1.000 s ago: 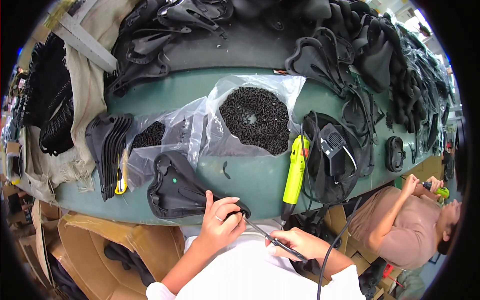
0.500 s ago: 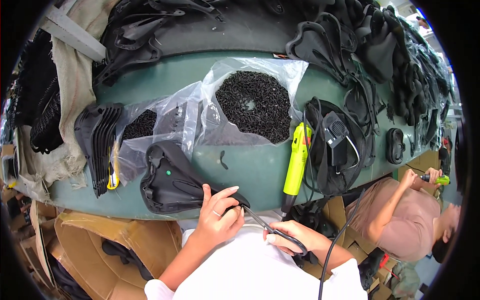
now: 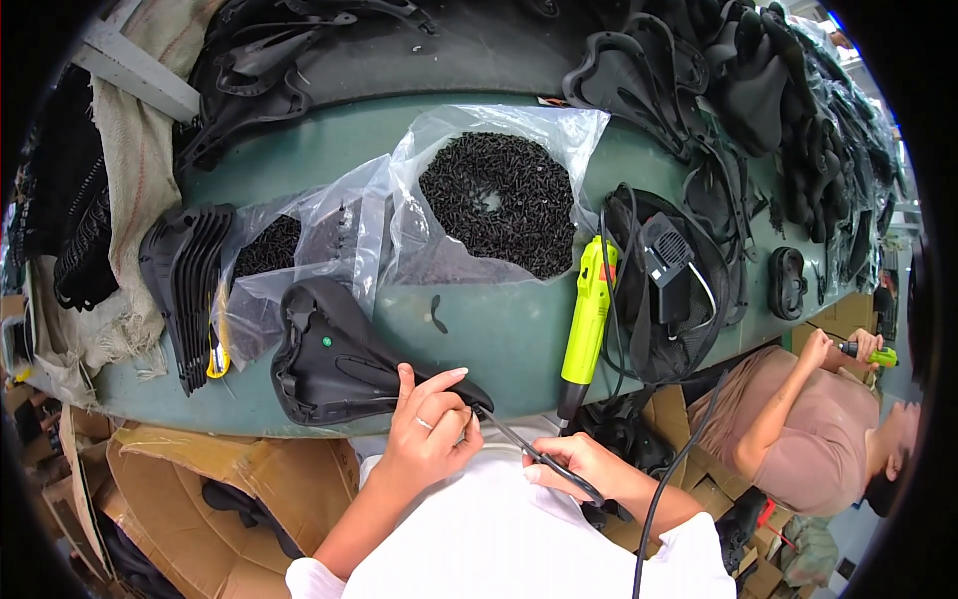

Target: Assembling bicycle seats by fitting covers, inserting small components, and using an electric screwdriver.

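A black bicycle saddle lies underside up at the table's near edge, its nose pointing right toward me. My left hand is closed at the nose, thumb and curled fingers pinching its edge, the index finger stretched along it. Dark-handled scissors are in my right hand, fingers wrapped round the handles. Their blade tips touch or nearly touch the saddle's nose; whether the blades are apart there, I cannot tell. A small green dot marks the saddle's underside.
Behind the saddle are clear bags of black screws. A lime-green power screwdriver stands right of them, beside a black mesh bag. Stacked black saddle bases and a yellow cutter lie left. A co-worker sits at right.
The whole view has shifted slightly. My hands, the scissors and the saddle keep nearly the same positions relative to each other.
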The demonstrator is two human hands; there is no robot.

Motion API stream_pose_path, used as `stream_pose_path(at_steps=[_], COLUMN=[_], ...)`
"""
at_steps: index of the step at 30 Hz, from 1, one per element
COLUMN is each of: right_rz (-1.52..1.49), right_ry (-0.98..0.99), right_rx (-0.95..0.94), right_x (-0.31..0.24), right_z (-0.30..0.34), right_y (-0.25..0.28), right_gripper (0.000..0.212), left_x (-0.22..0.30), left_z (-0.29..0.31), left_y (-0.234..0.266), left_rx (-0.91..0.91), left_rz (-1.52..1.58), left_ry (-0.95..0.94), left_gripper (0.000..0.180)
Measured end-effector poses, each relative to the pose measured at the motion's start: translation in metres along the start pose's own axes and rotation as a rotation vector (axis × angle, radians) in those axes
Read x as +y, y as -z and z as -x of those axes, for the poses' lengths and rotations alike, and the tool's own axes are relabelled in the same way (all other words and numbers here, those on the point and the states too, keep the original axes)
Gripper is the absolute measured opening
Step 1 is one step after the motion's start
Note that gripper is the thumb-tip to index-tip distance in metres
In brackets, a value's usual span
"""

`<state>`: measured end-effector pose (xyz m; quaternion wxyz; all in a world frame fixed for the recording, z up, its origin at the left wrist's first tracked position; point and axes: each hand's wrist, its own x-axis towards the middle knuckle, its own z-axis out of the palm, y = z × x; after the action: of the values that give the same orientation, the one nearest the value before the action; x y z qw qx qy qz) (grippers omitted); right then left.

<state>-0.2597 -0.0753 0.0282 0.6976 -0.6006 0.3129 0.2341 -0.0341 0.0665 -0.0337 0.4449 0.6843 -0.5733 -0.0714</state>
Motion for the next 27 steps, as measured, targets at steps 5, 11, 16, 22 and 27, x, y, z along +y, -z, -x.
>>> stream_pose_path(at_steps=[5,11,16,22,27], right_rz=[-0.054,-0.074,-0.113,-0.19,-0.211], right_ry=[-0.072,-0.06,-0.068,-0.101,-0.132], right_rx=[-0.048,-0.081,-0.103,-0.142,-0.15], right_x=[-0.014,-0.011,-0.013,-0.022,-0.024], right_z=[0.004,0.001,0.002,0.001,0.001], right_y=[0.005,0.006,0.007,0.012,0.013], right_gripper=[0.043,0.044,0.043,0.041,0.043], left_x=[0.001,0.0,-0.005,-0.01,-0.006], left_z=[-0.001,-0.001,0.004,0.008,0.007], left_y=[0.0,0.0,-0.001,-0.001,0.0], left_rx=[-0.006,-0.002,0.003,0.007,0.005], left_rz=[-0.022,-0.022,-0.021,-0.004,0.008], left_ry=[0.005,-0.003,-0.048,-0.11,-0.102], left_gripper=[0.02,0.019,0.021,0.022,0.023])
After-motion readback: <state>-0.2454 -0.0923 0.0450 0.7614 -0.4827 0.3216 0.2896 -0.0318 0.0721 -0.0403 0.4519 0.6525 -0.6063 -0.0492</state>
